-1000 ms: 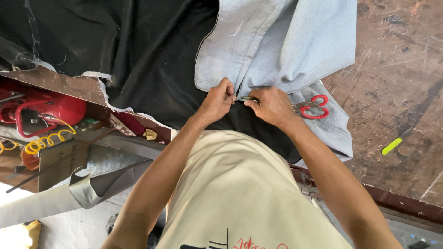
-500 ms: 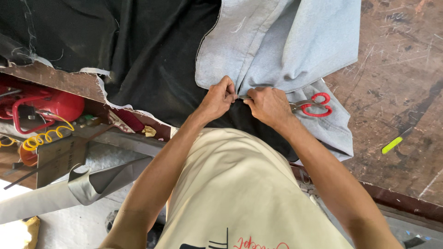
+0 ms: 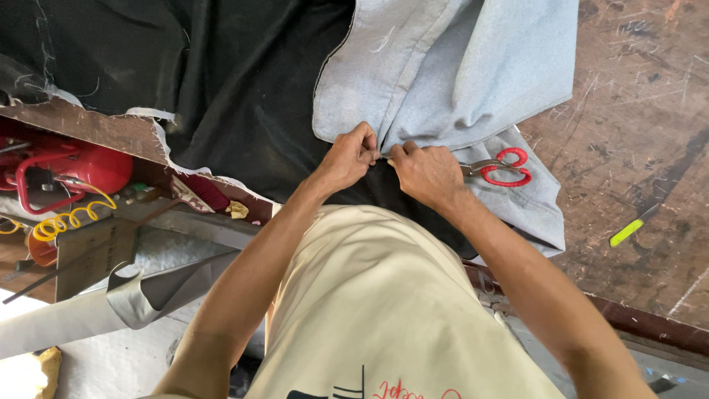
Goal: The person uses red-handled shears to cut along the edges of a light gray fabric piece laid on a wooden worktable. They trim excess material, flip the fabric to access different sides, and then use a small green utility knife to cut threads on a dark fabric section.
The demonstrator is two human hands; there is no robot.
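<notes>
A light blue denim piece (image 3: 458, 66) lies on black fabric (image 3: 207, 81) spread over a worn wooden table (image 3: 642, 148). My left hand (image 3: 348, 157) and my right hand (image 3: 427, 174) pinch the denim's near edge side by side, fingertips almost touching at a fold. Red-handled scissors (image 3: 502, 167) rest on the denim just right of my right hand, untouched. What sits between my fingertips besides cloth is hidden.
A yellow-green marker (image 3: 628, 231) lies on the table at the right. Below the table's left edge are a red tank (image 3: 88, 168), a yellow coiled hose (image 3: 63, 222) and grey fabric strips (image 3: 148, 292). My cream shirt fills the lower middle.
Both hands stay pinched on the denim edge; they have shifted very slightly, and the view has barely drifted. The scissors have not moved.
</notes>
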